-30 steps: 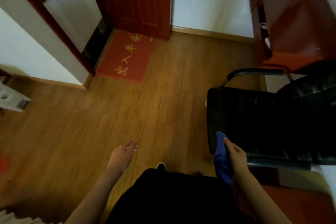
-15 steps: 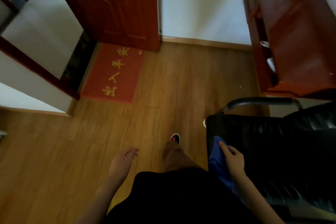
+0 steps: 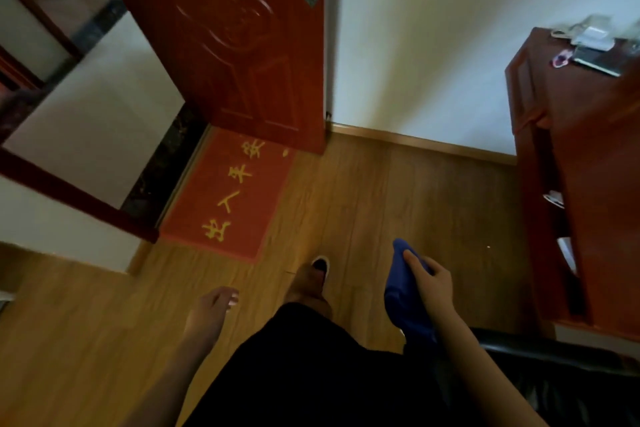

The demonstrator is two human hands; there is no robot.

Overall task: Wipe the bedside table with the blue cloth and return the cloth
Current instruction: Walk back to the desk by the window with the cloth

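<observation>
My right hand (image 3: 434, 284) grips a bunched blue cloth (image 3: 403, 298), which hangs down over the wooden floor at lower right of centre. My left hand (image 3: 211, 310) hangs at my side with loose fingers and nothing in it. No bedside table can be identified for sure; a reddish-brown wooden cabinet (image 3: 588, 163) stands at the right with small items on its top.
A red wooden door (image 3: 242, 45) stands open ahead, a red doormat (image 3: 228, 198) with yellow characters below it. A black chair (image 3: 554, 378) sits at the lower right. My foot (image 3: 318, 270) steps forward on the wooden floor.
I have walked forward past the black chair, which slid to the bottom right. The door and cabinet came closer. My right hand still carries the cloth.
</observation>
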